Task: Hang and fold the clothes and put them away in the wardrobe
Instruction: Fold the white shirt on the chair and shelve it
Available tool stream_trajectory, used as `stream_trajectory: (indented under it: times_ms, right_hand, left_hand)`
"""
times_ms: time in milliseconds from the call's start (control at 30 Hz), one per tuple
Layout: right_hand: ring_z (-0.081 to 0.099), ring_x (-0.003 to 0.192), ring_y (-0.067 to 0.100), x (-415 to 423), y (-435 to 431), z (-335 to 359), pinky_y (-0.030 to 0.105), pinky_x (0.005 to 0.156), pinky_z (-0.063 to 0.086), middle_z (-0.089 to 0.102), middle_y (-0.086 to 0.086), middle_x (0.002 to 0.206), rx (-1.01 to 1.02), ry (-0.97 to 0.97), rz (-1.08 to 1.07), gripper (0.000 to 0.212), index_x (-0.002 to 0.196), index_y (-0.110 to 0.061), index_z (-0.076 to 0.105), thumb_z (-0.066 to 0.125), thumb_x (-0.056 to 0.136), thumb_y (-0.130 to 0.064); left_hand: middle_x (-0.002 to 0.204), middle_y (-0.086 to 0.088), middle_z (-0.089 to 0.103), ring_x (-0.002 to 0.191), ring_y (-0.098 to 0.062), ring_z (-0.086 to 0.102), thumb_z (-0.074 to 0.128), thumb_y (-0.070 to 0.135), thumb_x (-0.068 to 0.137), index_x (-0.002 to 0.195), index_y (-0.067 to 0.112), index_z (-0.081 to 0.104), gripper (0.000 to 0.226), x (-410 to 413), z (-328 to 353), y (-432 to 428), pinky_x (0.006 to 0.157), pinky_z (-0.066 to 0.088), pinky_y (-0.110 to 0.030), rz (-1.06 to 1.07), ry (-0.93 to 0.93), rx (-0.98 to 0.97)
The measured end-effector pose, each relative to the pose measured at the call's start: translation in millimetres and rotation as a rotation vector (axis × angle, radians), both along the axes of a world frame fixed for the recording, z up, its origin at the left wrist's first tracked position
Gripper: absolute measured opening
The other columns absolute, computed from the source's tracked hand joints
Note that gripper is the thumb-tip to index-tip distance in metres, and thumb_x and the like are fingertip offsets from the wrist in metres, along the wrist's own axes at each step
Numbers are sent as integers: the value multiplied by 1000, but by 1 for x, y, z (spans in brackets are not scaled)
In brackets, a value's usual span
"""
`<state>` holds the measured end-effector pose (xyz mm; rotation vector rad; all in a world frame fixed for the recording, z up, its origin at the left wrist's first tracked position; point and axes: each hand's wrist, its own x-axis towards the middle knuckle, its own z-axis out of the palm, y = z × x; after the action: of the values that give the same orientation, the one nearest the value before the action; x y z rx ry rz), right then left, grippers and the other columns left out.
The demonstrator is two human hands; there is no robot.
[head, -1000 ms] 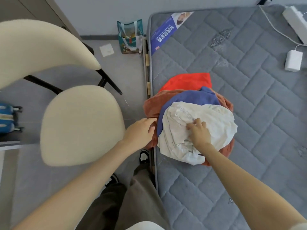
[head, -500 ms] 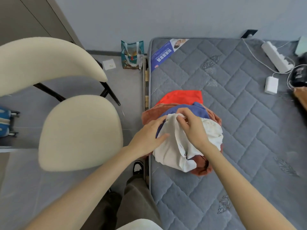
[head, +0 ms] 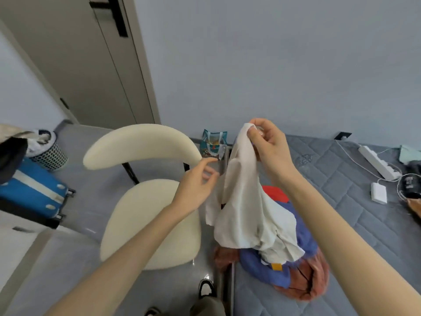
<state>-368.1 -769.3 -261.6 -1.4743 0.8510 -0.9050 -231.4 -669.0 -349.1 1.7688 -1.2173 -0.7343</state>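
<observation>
A white garment (head: 246, 208) hangs in the air above the clothes pile, its lower end still draped on the pile. My right hand (head: 267, 144) pinches its top edge, raised high. My left hand (head: 197, 183) is beside the garment's left edge with fingers loosely spread, and I cannot tell whether it touches the cloth. Under the garment lie a blue garment (head: 273, 267), a rust-brown one (head: 312, 281) and a red one (head: 273, 193), all heaped at the near-left edge of the grey quilted mattress (head: 330, 179).
A cream chair (head: 145, 224) stands left of the bed. Farther left are a blue suitcase (head: 29, 190) and a mesh basket (head: 49, 153). A small bag (head: 213, 144) sits by the wall. A power strip (head: 378, 163), a charger (head: 378, 192) and cables lie on the mattress's right side. A door (head: 91, 65) is behind the chair.
My right hand has lifted the white garment up off the pile. My left hand came off the pile and rose beside it. The view tilted upward.
</observation>
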Motion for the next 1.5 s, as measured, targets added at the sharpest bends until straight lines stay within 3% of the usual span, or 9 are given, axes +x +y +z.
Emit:
stream_trajectory:
  times_ms: [300, 500, 600, 733, 900, 1033, 1200, 1367, 1500]
  right_hand:
    - [45, 54, 12, 97, 64, 68, 22, 51, 38, 50, 0, 66, 47, -52, 213, 12, 95, -25, 60, 51, 99, -19]
    - [45, 50, 12, 134, 90, 81, 21, 46, 33, 48, 7, 71, 48, -39, 351, 12, 93, -24, 59, 50, 100, -20]
    - [48, 53, 12, 145, 95, 81, 21, 48, 38, 50, 6, 73, 53, -44, 325, 9, 96, -22, 57, 49, 100, -20]
    - [51, 67, 14, 160, 82, 73, 29, 63, 41, 56, 1, 79, -102, 34, 156, 8, 92, -27, 53, 50, 99, -23]
    - [45, 79, 11, 182, 62, 59, 25, 68, 38, 47, -7, 87, -173, 145, 41, 3, 96, -20, 46, 44, 98, -22]
    - [40, 74, 8, 204, 58, 58, 23, 62, 32, 42, -7, 86, -126, 152, 20, 7, 102, -13, 42, 39, 99, -19]
    - [40, 73, 7, 218, 57, 71, 23, 62, 32, 42, -8, 86, -129, 104, 76, 7, 104, -16, 41, 39, 99, -21]
    - [49, 74, 7, 221, 51, 79, 20, 61, 38, 55, -7, 88, -168, 172, 302, 14, 105, -20, 57, 47, 97, -15]
    - [52, 81, 10, 223, 46, 58, 20, 64, 40, 56, -8, 88, -223, 290, 358, 17, 98, -18, 59, 44, 96, -10]
  left_hand:
    - [138, 13, 41, 124, -3, 37, 70, 37, 85, 139, 32, 41, 61, 103, 18, 86, 100, 31, -21, -106, -142, 86]
    - [98, 4, 65, 97, -14, 58, 59, 32, 92, 102, 23, 64, 14, 141, 17, 113, 81, 47, -38, 94, -194, 5]
    - [72, -1, 54, 69, -21, 51, 51, 14, 97, 82, 17, 49, 15, 165, 21, 125, 65, 40, -37, 244, -187, -9]
    - [85, 1, 52, 78, -22, 48, 42, -4, 92, 97, 15, 44, 20, 213, 41, 146, 58, 34, -15, 439, -148, -46]
    - [80, 8, 56, 68, -3, 50, 65, 18, 91, 97, 12, 53, 14, 244, 88, 174, 58, 35, -12, 255, -129, -66]
    - [86, 12, 60, 84, -9, 56, 69, 12, 84, 97, 27, 57, 24, 263, 109, 198, 67, 38, -17, 94, -501, 106]
    - [90, -2, 47, 86, -24, 50, 50, -3, 79, 89, 16, 56, 22, 299, 106, 225, 66, 37, -33, 305, -782, 306]
    - [88, -11, 60, 84, -26, 55, 44, -9, 82, 81, 5, 60, 22, 311, 102, 234, 65, 38, -33, 442, -666, 249]
    - [88, -6, 57, 84, -19, 50, 38, 2, 90, 80, 10, 56, 22, 304, 105, 218, 68, 34, -27, 585, -119, 137]
